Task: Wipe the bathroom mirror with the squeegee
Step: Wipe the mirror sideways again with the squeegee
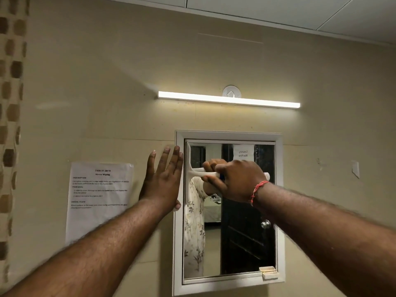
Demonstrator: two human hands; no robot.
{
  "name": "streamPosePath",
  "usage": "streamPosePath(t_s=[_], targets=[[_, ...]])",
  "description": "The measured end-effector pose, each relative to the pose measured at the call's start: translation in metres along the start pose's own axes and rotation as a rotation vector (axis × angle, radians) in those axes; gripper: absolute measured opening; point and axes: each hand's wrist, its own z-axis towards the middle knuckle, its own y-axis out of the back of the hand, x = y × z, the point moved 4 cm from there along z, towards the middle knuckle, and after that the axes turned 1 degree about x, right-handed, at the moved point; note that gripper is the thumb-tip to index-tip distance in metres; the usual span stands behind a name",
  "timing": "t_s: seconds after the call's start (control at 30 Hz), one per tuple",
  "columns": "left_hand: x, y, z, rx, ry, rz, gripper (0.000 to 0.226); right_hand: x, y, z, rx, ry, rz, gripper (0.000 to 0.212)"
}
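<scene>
The right hand (237,181) has its grip wrapped fully round the handle of the white squeegee (196,172), fingers curled over the top. The handle lies roughly level across the upper part of the bathroom mirror (242,232). That puts the blade upright along the glass's left edge, just inside the white frame (179,243). It looks like the start or the end of a sideways stroke; which one cannot be told. The left hand (162,179) holds nothing. Its grip is wide, with straight fingers spread flat on the wall (107,103) and overlapping the frame's left side, probably to brace the body and steady the cabinet-like frame against the push of the blade. The lit tube light (229,99) above throws light down the glass, which should help streaks show. A printed sheet (98,198) is stuck to the wall left of the bracing hand. Whether the blade edge is actually pressed against the glass cannot be made out.
</scene>
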Motion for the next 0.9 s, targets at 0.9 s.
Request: streamPosePath(t_s=[0.9], targets=[[-0.010, 0.005, -0.009, 0.004, -0.001, 0.005, 0.162, -0.035, -0.008, -0.016, 0.125, -0.025, -0.030, 0.058]])
